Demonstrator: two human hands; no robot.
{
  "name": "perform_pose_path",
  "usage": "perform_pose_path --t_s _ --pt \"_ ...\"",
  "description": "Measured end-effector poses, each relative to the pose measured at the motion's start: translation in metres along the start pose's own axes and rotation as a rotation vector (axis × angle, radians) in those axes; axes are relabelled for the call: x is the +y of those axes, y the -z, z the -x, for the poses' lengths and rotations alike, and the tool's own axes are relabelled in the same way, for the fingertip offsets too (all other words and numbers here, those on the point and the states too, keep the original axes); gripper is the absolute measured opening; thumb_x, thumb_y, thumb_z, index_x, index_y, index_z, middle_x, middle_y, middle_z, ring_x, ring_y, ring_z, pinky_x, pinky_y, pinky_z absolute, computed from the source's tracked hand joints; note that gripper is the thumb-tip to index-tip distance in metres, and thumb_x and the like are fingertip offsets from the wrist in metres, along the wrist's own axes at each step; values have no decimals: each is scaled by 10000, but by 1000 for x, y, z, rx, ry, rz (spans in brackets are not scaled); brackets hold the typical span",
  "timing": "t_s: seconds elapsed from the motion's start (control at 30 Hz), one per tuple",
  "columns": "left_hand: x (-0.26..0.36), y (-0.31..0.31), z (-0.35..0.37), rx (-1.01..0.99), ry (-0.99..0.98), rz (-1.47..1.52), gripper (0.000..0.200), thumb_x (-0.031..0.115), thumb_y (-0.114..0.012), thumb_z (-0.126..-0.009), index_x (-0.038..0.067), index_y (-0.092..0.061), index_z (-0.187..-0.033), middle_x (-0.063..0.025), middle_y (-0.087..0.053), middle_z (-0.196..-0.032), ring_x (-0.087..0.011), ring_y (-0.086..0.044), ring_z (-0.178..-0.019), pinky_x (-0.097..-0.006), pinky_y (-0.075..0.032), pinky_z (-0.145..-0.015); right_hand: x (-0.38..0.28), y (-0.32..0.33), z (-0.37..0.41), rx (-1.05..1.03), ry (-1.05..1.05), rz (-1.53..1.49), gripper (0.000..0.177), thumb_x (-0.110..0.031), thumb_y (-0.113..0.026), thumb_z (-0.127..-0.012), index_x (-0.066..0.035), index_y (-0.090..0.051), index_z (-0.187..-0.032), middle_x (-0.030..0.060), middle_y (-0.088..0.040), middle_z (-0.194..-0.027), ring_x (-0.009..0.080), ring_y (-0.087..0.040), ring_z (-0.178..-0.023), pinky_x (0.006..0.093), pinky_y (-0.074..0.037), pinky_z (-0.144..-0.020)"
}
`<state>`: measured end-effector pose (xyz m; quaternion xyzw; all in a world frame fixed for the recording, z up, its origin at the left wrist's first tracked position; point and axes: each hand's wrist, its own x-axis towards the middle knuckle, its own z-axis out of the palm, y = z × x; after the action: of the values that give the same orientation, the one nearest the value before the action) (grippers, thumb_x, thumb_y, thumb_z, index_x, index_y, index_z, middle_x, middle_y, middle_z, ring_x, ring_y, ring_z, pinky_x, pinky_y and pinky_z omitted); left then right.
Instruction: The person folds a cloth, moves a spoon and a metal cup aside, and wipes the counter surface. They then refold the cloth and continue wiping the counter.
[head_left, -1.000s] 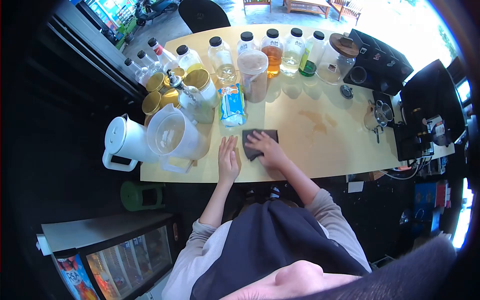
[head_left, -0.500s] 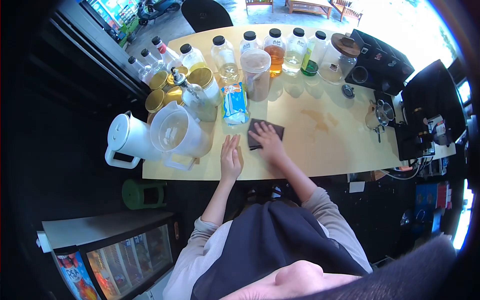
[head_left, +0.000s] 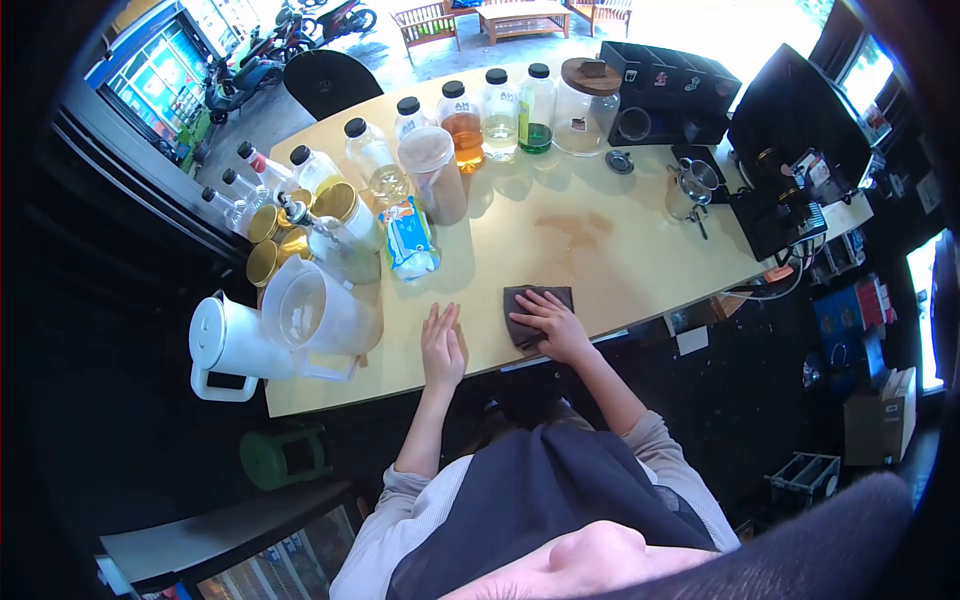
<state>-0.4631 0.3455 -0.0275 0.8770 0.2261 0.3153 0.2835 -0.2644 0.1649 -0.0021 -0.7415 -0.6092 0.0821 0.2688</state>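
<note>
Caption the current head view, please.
Right hand presses a dark folded cloth on the table; left hand rests beside it, bottles behind.

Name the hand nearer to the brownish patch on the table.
Right. The right hand, on the dark cloth, lies this side of the patch; the left hand is farther off, leftward.

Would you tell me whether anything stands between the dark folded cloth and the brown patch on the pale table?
Nothing visible does: only pale tabletop lies between the dark folded cloth and the brown patch; the right hand rests on the cloth.
</note>
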Motion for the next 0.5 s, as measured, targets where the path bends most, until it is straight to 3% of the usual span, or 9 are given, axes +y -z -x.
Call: perform_pose_path --t_s 0.1,0.17,0.37,0.4,0.43,0.5 --pt "23 -16 13 -28 36 42 433 226 -327 -1053 68 -570 -1375 -139 -580 -1391 -382 -395 -1413 -532 -269 -1163 7 9 21 0 15 52 741 -23 -607 -618 -214 -632 -1334 75 -488 -1503 264 -368 -1447 459 -242 -1221" --pt "43 -27 19 2 12 21 422 199 -332 -1056 20 -593 -1335 -159 -604 -1357 -400 -429 -1383 -488 -308 -1156 13 13 36 4 41 41 737 -8 -591 -622 -205 -631 -1330 78 -493 -1499 268 -379 -1441 464 -247 -1218" --pt "99 -72 43 27 76 60 436 241 -327 -1060 42 -584 -1351 -144 -595 -1370 -382 -405 -1407 -518 -265 -1169 45 36 82 -5 61 -239 655 48 -520 -598 -126 -701 -1204 93 -582 -1406 294 -431 -1404 504 -267 -1204" --pt "111 -80 46 29 71 78 436 241 -327 -1061 42 -586 -1349 -145 -596 -1368 -383 -407 -1405 -518 -265 -1170 49 40 88 55 59 -318 653 99 -445 -592 -73 -711 -1163 123 -648 -1308 299 -518 -1335 451 -317 -1180" --pt "122 -89 50 27 65 97 435 241 -327 -1061 43 -588 -1347 -145 -598 -1366 -384 -409 -1403 -518 -264 -1170 56 45 93 56 60 -323 653 99 -445 -592 -73 -711 -1163 123 -648 -1308 299 -518 -1335 451 -317 -1180" --pt "141 -107 58 2 69 105 431 237 -330 -1061 37 -587 -1343 -152 -601 -1357 -387 -415 -1397 -515 -259 -1175 70 54 103 108 -156 -758 658 136 -386 -610 -37 -703 -1159 152 -677 -1240 270 -596 -1245 374 -372 -1133"
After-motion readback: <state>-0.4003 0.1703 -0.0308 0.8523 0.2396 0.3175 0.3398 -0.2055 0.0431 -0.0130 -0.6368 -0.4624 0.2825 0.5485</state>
